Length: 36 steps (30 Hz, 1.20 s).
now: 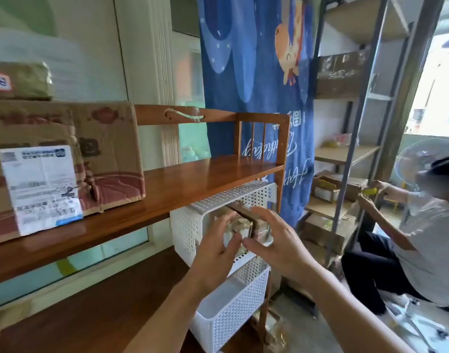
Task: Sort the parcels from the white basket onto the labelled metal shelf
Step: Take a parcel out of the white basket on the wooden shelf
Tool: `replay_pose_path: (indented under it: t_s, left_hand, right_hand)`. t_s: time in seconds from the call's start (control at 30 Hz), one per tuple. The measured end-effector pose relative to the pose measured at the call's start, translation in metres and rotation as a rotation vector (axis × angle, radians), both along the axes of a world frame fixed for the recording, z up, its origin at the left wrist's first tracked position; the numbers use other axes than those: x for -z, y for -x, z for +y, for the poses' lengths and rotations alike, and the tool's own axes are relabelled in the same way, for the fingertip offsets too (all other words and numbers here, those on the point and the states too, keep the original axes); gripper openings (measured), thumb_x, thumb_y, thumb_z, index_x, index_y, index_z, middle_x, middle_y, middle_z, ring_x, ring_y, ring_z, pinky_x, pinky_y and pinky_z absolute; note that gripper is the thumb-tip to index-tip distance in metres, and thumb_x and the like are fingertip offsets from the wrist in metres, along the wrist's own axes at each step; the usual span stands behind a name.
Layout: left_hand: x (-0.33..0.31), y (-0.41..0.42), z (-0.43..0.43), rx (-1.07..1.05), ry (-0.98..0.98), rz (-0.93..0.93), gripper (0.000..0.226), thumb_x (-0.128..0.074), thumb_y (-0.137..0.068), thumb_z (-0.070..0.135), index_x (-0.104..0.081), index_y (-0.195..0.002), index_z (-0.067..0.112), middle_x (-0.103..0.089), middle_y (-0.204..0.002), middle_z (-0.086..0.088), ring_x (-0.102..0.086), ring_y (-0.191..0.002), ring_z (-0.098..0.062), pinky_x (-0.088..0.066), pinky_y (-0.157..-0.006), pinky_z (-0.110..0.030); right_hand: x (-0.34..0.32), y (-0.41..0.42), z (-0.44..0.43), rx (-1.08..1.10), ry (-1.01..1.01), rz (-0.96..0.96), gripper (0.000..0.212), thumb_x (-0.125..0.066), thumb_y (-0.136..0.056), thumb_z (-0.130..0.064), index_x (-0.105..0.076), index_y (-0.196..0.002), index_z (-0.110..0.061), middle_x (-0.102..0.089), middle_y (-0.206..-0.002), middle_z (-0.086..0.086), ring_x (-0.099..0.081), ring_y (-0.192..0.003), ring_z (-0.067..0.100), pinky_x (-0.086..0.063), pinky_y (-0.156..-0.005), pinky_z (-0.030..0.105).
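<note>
Two white perforated baskets are stacked under the wooden shelf; the upper white basket (185, 225) opens toward me and holds small brown taped parcels (240, 225). My left hand (215, 248) reaches into its opening, fingers curled against a parcel's left side. My right hand (274, 240) is at the parcel's right, fingers spread and touching it. Whether the parcel is lifted I cannot tell. The metal shelf (345, 159) stands at the right with several cardboard parcels on its boards.
A large cardboard box (65, 161) with a white shipping label sits on the wooden shelf (192, 179). The lower white basket (233, 312) stands below. A blue cartoon curtain (256, 98) hangs behind. A seated person (417, 238) works beside the metal shelf, with a fan behind.
</note>
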<state>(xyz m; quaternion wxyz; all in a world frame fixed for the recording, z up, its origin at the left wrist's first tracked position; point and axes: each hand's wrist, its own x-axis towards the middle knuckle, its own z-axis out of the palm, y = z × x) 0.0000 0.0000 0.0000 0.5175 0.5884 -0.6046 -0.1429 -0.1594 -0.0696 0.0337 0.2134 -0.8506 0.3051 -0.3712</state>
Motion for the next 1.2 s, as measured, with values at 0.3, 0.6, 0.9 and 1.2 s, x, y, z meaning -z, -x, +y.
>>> replay_pose_path:
  t_s: [0.3,0.6,0.9,1.2]
  left_hand:
    - [0.062,-0.022,-0.143,-0.307,-0.065,0.545,0.024,-0.040,-0.108,0.022,-0.055,-0.117,0.040,-0.053,-0.116,0.023,-0.056,-0.115,0.001,-0.035,-0.085,0.001]
    - [0.089,-0.031,-0.205,-0.301,-0.250,0.773,0.059,-0.032,-0.107,0.044,-0.020,-0.160,0.024,-0.009,-0.172,0.000,-0.017,-0.156,-0.021,-0.019,-0.125,-0.047]
    - [0.091,-0.010,-0.170,-0.432,-0.089,0.692,0.080,-0.028,-0.081,0.071,-0.045,-0.147,0.030,-0.043,-0.158,-0.016,-0.040,-0.145,-0.034,-0.031,-0.118,-0.057]
    - [0.078,0.075,-0.047,-0.249,0.041,1.078,0.044,-0.059,-0.100,0.021,-0.042,-0.137,0.039,-0.063,-0.137,-0.015,-0.064,-0.121,-0.038,-0.048,-0.102,-0.064]
  right_hand:
    - [0.076,-0.091,-0.143,0.230,-0.166,0.229,0.072,-0.073,-0.080,-0.048,-0.048,-0.144,-0.025,-0.050,-0.147,0.002,-0.049,-0.135,0.027,-0.046,-0.109,0.042]
    - [0.091,-0.133,-0.199,0.174,-0.261,0.596,0.071,-0.057,-0.089,-0.049,-0.029,-0.153,-0.033,-0.040,-0.155,0.008,-0.047,-0.133,0.040,-0.045,-0.107,0.047]
    - [0.059,-0.066,-0.126,0.213,-0.162,0.376,0.088,-0.054,-0.074,-0.040,-0.027,-0.158,-0.036,-0.037,-0.159,-0.005,-0.042,-0.138,0.028,-0.041,-0.110,0.036]
    - [0.053,0.039,-0.005,0.155,-0.019,0.167,0.084,-0.060,-0.067,-0.054,-0.049,-0.147,-0.036,-0.054,-0.142,-0.014,-0.054,-0.122,0.019,-0.044,-0.102,0.027]
